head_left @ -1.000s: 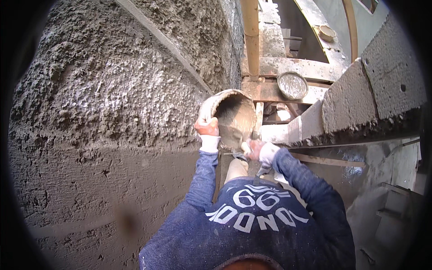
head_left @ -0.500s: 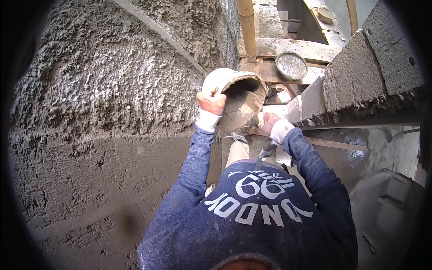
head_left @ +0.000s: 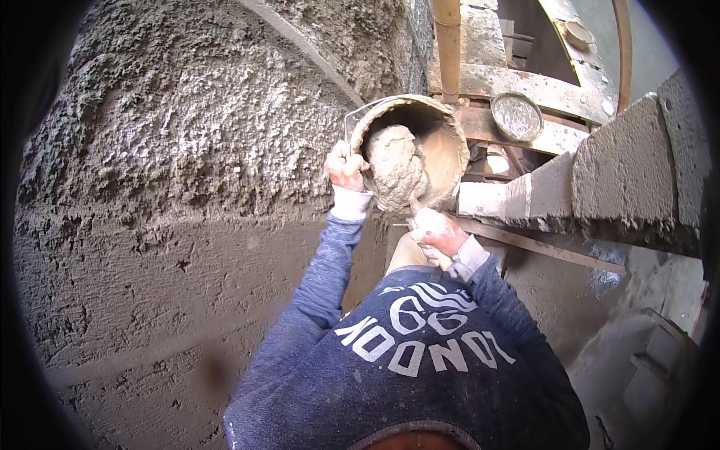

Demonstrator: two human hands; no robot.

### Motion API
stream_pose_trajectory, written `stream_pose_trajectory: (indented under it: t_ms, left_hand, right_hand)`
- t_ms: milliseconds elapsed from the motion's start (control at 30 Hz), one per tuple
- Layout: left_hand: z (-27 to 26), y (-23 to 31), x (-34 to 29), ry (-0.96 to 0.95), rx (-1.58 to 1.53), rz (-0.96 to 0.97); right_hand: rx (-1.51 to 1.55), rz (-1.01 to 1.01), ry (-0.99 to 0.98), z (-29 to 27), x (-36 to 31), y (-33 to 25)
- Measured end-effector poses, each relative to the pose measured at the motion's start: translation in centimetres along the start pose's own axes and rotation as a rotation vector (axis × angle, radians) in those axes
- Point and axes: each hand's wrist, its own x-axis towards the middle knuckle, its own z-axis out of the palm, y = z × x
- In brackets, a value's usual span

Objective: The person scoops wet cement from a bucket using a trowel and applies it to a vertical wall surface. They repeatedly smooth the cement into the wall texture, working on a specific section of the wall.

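My left hand (head_left: 346,166) is closed on the left rim of a mortar-crusted bucket (head_left: 448,157), which is tilted with its mouth facing me. The bucket's thin wire handle (head_left: 347,124) stands out by its left edge. In my right hand (head_left: 439,231), just below the mouth, is a trowel, its handle end (head_left: 444,262) poking out beneath the fist. A lump of wet grey mortar (head_left: 397,161) sits at the bucket's mouth, at the trowel's far end. It covers the blade, so I cannot tell how much lies on it.
To the left rises a wall (head_left: 187,142), rough above and smoother below. A bowl of grey liquid (head_left: 517,118) stands on planks (head_left: 551,139) at the back right. An upright bamboo pole (head_left: 448,52) is behind the bucket. A concrete ledge (head_left: 622,169) runs along the right.
The bucket has turned its mouth toward me, bringing the mortar lump into sight. My right hand has moved down and slightly left, and the trowel now reaches into the mouth.
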Motion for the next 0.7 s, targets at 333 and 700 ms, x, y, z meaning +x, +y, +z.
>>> stream_pose_trajectory:
  t_ms: [333,700]
  left_hand:
    - [8.5,-5.5,-5.4,0.336,-0.594,-0.894]
    - [7.3,-9.2,-15.7,-0.104,-0.015,-1.094]
  right_hand:
    - [-0.017,0.050,0.173,-3.0,0.9,0.2]
    - [0.144,-0.238,0.617,-2.9,9.9,-8.0]
